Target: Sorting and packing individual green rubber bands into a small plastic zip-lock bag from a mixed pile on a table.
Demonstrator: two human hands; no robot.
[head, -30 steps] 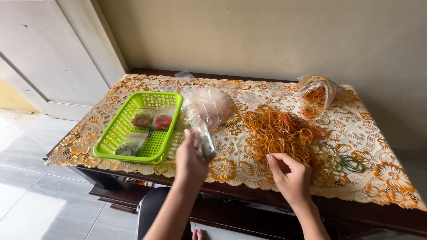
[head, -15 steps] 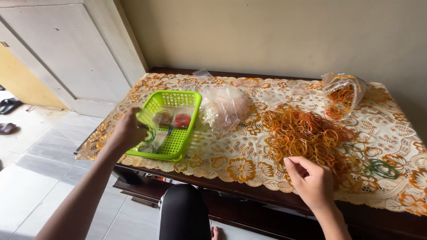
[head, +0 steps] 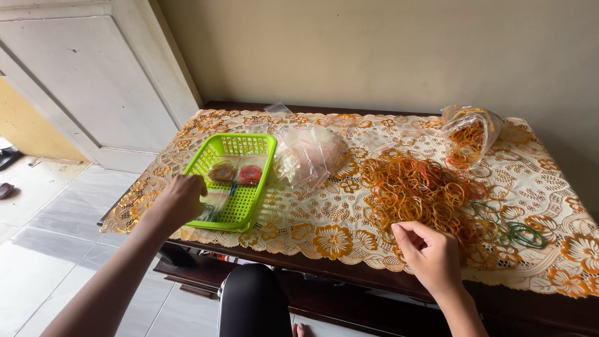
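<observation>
Two hands work over a dark wooden table [head: 349,278] pushed against a plain beige wall [head: 387,50], its top covered by a cream lace cloth [head: 312,218] patterned with orange flowers. To the left stands a white panelled door [head: 93,81], and pale floor tiles [head: 43,237] run below it.

On the left part of the cloth sits a bright green plastic basket [head: 240,145] with a slotted wall and base, rectangular and shallow. Inside it lie small clear bags [head: 237,173] holding bunches of bands, one orange-brown and one red. The left hand [head: 181,198] rests at the basket's near left edge, fingers curled loosely over the rim; whether it grips anything cannot be told. Just right of the basket lies a heap of empty clear zip bags [head: 309,155].

In the middle of the cloth spreads a loose pile of rubber bands [head: 418,187], mostly orange and yellow with some red, and a few green bands [head: 521,232] lie at its right end. The right hand [head: 430,253] is at the near edge of that pile, fingers bent and pinched together on or just above the bands. Behind the pile, near the wall, an open clear bag of bands [head: 471,130] lies tilted, spilling orange ones.
</observation>
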